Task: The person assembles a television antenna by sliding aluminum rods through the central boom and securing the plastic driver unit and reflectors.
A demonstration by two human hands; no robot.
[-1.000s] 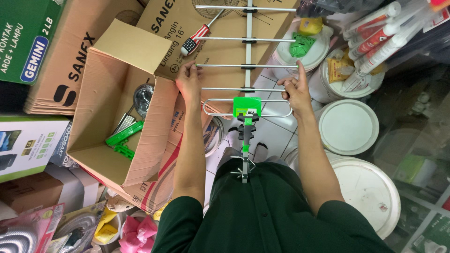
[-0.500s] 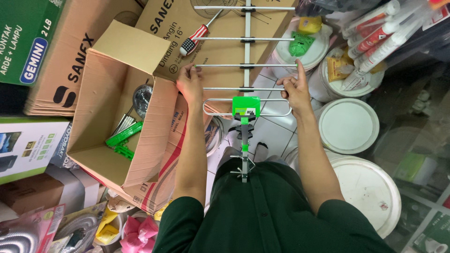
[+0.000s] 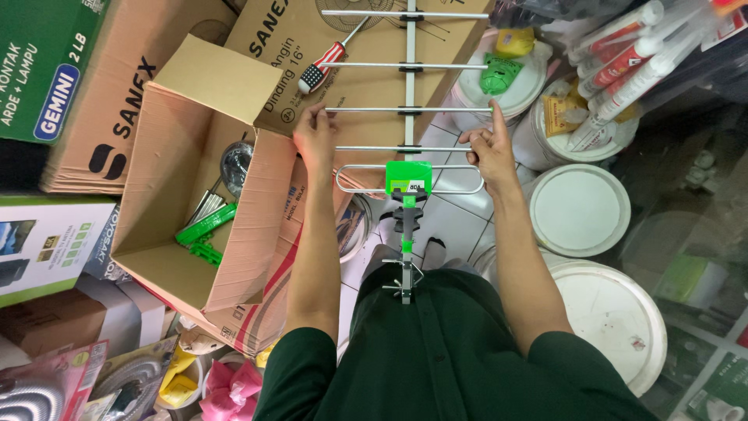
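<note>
A metal rod antenna (image 3: 407, 109) with a green plastic block (image 3: 408, 178) and a looped element stretches away from my lap, its clamp (image 3: 403, 279) near my dark green shirt. My left hand (image 3: 315, 143) pinches the left end of a cross rod. My right hand (image 3: 491, 150) holds the right ends of the rods, with its index finger raised along the same cross rod. Both hands sit just above the loop.
An open cardboard box (image 3: 167, 132) at the left holds green plastic parts (image 3: 204, 226) and metal pieces. A striped-handle screwdriver (image 3: 323, 66) lies on a closed carton. White bucket lids (image 3: 580, 210) and sealant tubes (image 3: 623, 54) crowd the right; more boxes are stacked at the left.
My left hand's fingers have crept slightly up to the rod's end. The antenna and my right hand are almost where they were.
</note>
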